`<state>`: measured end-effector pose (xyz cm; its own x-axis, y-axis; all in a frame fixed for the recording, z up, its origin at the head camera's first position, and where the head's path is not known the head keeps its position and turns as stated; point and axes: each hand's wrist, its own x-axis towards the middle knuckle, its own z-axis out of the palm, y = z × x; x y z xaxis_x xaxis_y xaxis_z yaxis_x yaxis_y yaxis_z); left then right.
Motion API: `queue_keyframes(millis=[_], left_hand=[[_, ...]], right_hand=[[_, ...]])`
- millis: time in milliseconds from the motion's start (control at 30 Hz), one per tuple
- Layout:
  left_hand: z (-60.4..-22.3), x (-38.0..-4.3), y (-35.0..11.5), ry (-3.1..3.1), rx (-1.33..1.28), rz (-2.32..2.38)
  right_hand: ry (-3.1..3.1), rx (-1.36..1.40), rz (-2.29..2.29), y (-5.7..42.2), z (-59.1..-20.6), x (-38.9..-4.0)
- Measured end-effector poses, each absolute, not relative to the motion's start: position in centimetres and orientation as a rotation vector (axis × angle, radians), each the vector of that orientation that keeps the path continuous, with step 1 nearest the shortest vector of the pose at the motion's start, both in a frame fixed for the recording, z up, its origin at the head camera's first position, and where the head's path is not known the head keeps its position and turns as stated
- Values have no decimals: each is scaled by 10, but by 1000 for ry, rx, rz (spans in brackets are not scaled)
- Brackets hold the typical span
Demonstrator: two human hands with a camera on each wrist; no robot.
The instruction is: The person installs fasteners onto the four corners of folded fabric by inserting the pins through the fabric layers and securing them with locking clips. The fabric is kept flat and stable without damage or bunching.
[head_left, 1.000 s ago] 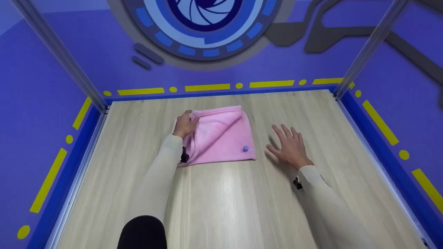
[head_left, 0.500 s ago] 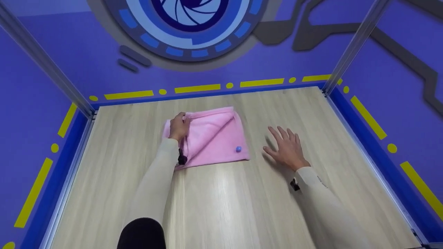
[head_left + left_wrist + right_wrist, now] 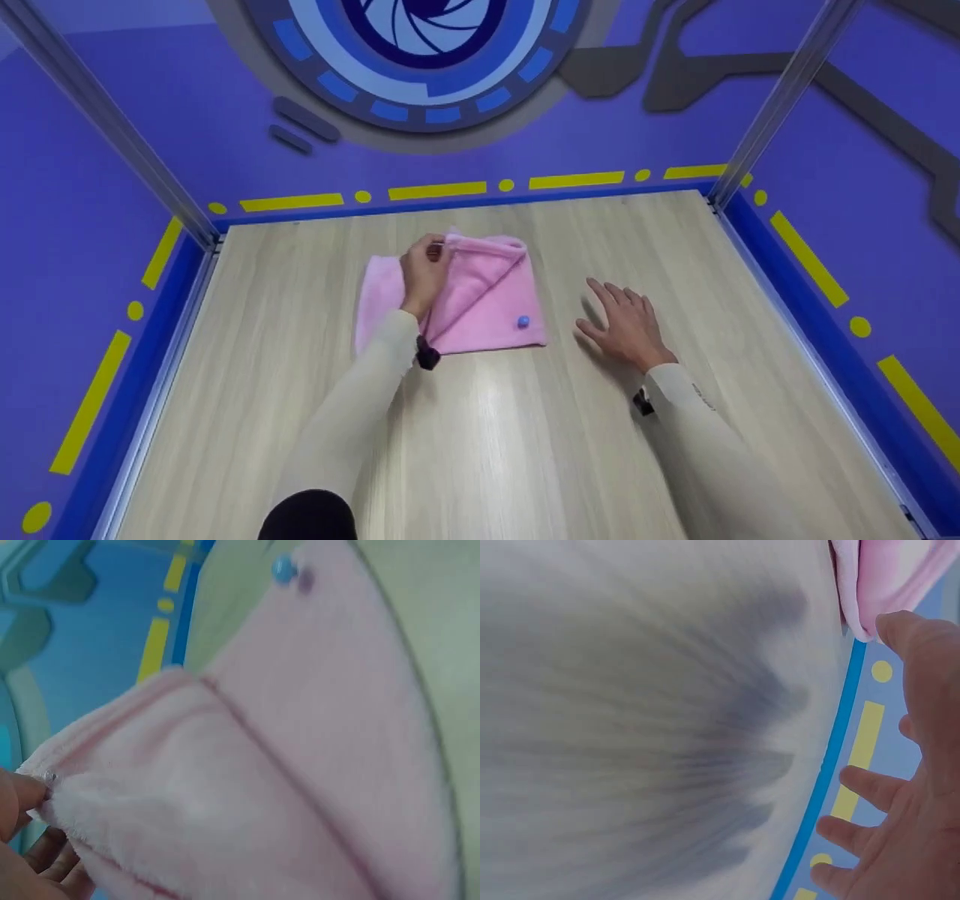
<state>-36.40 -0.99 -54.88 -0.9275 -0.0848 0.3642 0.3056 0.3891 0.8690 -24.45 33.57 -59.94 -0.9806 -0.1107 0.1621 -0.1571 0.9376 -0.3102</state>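
Observation:
On the wooden table lies a pink plush towel (image 3: 491,304), partly folded, with a diagonal edge running across it. A small round blue button (image 3: 523,322) sits near its front right corner, seen also at the top of the left wrist view. My left hand (image 3: 426,276) pinches the towel's upper edge between thumb and fingers, lifting that layer; a tiny shiny spot shows by the thumb. Another part of the towel lies flat left of this hand. My right hand (image 3: 626,324) is held with fingers spread over the table, right of the towel and apart from it.
Blue-purple panels with yellow marks enclose the table (image 3: 480,450) at the back (image 3: 465,169) and both sides. Metal posts (image 3: 787,105) stand at the back corners. A dark rounded object (image 3: 309,516) covers part of the bottom edge near the left sleeve.
My left hand has gripped the towel's upper edge and moved right with it, raising that layer and uncovering the left part. The right hand stays nearly still. The head view shifted slightly.

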Motion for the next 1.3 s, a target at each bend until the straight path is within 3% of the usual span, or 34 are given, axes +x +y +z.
queue_keyframes(millis=[333,633,933,1300], left_hand=[[-577,-302,53,-2272,-615,-1182],[-610,-265,67,-2372,-913,-1031],[-603,-271,70,-2503,-600,-778],[-606,-277,74,-2610,-609,-530]], right_hand=[[-2944,239,563,330,-601,-240],[-3006,209,604,331,-603,-235],[-3046,193,606,327,-602,-236],[-3034,211,601,325,-602,-235]])
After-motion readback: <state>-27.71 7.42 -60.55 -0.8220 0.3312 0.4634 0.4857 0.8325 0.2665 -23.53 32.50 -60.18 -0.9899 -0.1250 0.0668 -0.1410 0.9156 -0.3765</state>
